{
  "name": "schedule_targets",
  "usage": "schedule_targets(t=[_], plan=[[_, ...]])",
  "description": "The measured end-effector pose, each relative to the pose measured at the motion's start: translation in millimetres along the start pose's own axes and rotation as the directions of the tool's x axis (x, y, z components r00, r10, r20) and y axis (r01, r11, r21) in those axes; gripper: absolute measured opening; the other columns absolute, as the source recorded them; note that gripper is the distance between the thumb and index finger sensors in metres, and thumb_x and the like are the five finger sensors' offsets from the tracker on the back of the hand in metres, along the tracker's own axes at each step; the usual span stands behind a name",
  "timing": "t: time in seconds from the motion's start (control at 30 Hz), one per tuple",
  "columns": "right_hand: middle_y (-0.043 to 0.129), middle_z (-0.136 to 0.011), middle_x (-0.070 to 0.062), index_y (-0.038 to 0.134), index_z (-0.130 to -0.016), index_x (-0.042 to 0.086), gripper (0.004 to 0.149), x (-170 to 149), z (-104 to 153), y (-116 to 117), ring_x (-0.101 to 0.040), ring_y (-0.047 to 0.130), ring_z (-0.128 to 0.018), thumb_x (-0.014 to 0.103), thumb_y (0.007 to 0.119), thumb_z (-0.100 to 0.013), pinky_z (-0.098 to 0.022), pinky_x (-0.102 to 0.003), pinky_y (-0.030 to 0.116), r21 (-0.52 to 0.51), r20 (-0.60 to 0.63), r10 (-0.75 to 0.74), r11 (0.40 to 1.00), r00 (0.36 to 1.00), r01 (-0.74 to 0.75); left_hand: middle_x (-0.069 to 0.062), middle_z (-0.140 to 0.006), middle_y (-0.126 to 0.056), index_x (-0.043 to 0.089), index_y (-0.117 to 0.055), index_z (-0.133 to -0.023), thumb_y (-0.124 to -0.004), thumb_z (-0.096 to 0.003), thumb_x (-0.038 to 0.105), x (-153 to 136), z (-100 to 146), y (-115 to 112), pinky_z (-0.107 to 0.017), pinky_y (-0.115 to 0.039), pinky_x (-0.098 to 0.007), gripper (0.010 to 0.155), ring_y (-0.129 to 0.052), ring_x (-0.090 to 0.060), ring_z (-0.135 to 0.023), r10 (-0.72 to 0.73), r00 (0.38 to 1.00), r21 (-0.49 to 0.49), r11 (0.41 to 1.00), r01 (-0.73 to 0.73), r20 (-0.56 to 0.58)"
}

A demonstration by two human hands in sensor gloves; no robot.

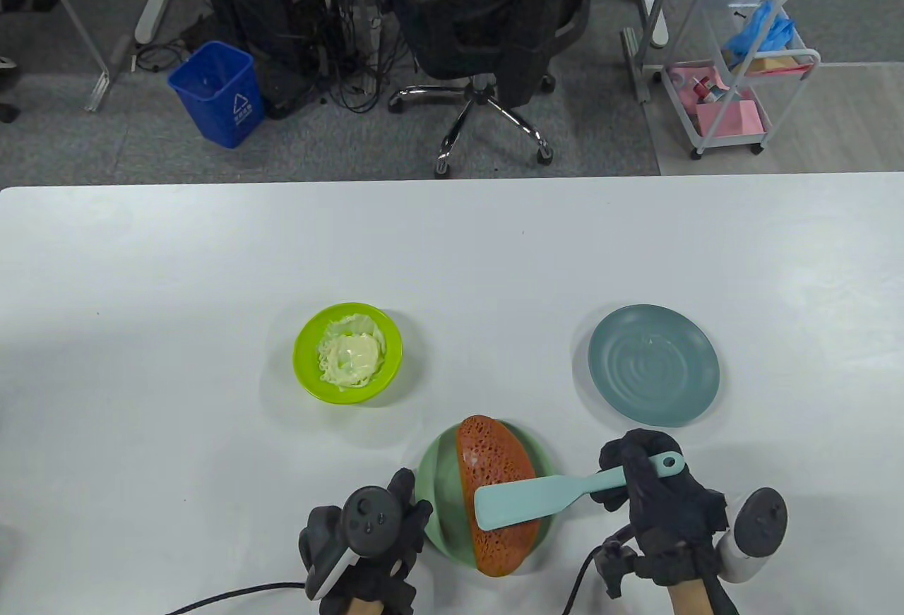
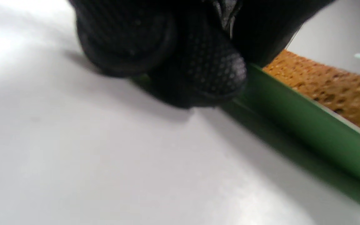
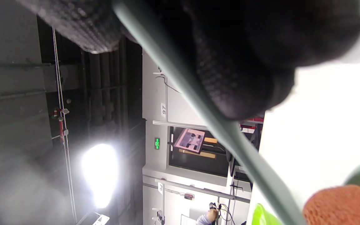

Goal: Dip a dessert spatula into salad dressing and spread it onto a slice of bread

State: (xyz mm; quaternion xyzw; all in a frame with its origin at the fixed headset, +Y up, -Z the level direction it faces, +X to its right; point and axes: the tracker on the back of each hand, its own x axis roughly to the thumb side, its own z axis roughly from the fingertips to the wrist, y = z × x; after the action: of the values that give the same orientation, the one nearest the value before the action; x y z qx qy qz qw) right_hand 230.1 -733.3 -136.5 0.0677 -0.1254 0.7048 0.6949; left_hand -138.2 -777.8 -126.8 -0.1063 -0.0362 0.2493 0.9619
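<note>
Gloved left hand [image 1: 367,537] steadies the green plate [image 1: 434,474], grip unclear; right hand [image 1: 653,491] grips the spatula [image 1: 537,498] over bread [image 1: 494,495]. Pressing unevenly could slide the slice.

Free room and obstacles about the green plate [image 1: 432,481]. Left rim: the left hand [image 1: 367,537] rests against it, closing that side. Right rim: the right hand [image 1: 653,495] holds the spatula [image 1: 537,498] across the bread slice [image 1: 494,474]. Beyond-left: lime bowl [image 1: 347,352]; beyond-right: blue-grey plate [image 1: 654,375]; bare table [image 1: 487,304] lies between these two.
</note>
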Motion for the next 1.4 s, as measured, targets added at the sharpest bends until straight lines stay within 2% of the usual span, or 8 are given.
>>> schedule_targets(t=[0.27,0.6,1.0,1.4], plan=[[0.084,-0.072,-0.017,0.071,-0.083,0.018,0.039,-1,-1,4,-0.037,0.104,-0.036,0.045,0.077,-0.056,-0.023,-0.042,0.088,0.031,-0.012,0.029,0.999,0.999,-0.029,0.002,-0.065,-0.1,0.007,-0.074,-0.103,-0.082,-0.0576,0.044,0,0,0,-0.029,-0.096,-0.027,0.059,-0.11,-0.007,-0.032,0.001,1.0,-0.001,1.0,-0.001,-0.001],[0.085,-0.069,-0.017,0.072,-0.081,0.017,0.037,7,-2,-11,-0.035,0.102,-0.033,0.044,0.075,-0.056,-0.021,-0.042,0.085,-0.046,0.0,0.148,0.988,0.989,-0.148,0.002,-0.065,-0.1,0.006,-0.073,-0.104,-0.082,-0.0577,0.043,0,0,0,-0.029,-0.096,-0.027,0.059,-0.109,-0.007,-0.032,0.001,1.0,-0.001,1.0,-0.001,-0.001],[0.084,-0.069,-0.016,0.072,-0.081,0.017,0.036,3,-5,-42,-0.036,0.1,-0.032,0.043,0.075,-0.057,-0.021,-0.042,0.083,-0.142,-0.051,0.106,0.983,0.993,-0.112,0.002,-0.065,-0.1,0.006,-0.073,-0.104,-0.082,-0.0576,0.043,0,0,0,-0.029,-0.096,-0.027,0.059,-0.109,-0.007,-0.032,0.001,1.0,-0.001,1.0,-0.001,-0.001],[0.084,-0.069,-0.016,0.072,-0.081,0.017,0.037,2,-5,-41,-0.035,0.101,-0.032,0.044,0.077,-0.057,-0.021,-0.042,0.084,-0.155,-0.043,0.113,0.981,0.993,-0.118,0.002,-0.065,-0.099,0.006,-0.074,-0.104,-0.082,-0.0575,0.043,0,0,0,-0.029,-0.096,-0.027,0.06,-0.109,-0.007,-0.032,0.005,1.0,-0.005,1.0,-0.005,0.001]])
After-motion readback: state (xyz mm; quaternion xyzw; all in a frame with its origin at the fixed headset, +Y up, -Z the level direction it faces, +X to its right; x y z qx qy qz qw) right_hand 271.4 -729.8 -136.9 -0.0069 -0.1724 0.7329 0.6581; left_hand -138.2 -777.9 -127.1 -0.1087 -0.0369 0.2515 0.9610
